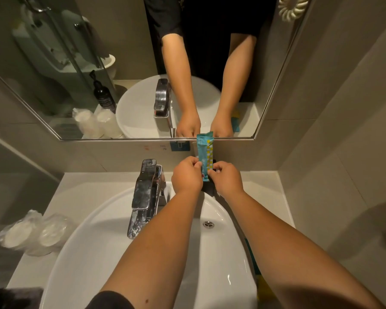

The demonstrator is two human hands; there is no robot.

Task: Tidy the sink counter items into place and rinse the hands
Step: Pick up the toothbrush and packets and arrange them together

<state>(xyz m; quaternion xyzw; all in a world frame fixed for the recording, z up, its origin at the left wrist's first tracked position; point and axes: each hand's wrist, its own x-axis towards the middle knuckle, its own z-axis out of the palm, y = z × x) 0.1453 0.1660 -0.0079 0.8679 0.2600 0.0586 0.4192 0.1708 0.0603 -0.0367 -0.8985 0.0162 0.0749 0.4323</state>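
Observation:
A long teal packet with a yellow patterned strip stands upright at the back of the counter, its top against the mirror's lower edge. My left hand pinches its lower left edge and my right hand grips its lower right side. Both hands hover behind the white basin. A small black holder sits just under the packet, mostly hidden by my hands. The chrome faucet stands to the left of my left hand; no water runs.
Wrapped white cups lie on the counter at the left. The mirror reflects a dark pump bottle. A teal and yellow item lies along the basin's right rim under my right arm. The drain is open. Tiled wall stands at the right.

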